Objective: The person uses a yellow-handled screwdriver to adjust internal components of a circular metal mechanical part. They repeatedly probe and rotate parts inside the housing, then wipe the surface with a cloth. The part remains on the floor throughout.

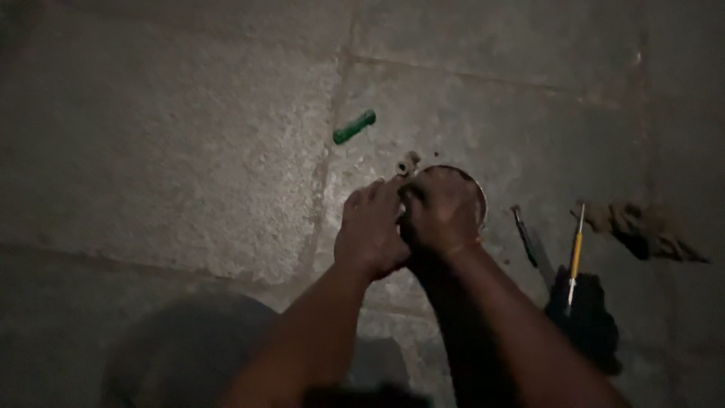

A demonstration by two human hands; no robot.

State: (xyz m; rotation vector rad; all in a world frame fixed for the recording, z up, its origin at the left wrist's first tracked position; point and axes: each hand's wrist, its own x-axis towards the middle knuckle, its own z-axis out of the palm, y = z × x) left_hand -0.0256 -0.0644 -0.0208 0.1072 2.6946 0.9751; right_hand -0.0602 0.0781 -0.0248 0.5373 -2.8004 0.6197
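Stone floor (pixel 189 151) bears green handle (pixel 354 126), yellow screwdriver (pixel 575 257); both hands (pixel 408 219) pressed together, gripping round metal rim (pixel 477 198).

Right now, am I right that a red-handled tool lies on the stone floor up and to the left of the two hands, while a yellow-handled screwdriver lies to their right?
Not quite: the head view shows that tool handle is green, not red. It does lie on the stone floor up-left of the left hand and right hand, and the yellow-handled screwdriver lies to their right.
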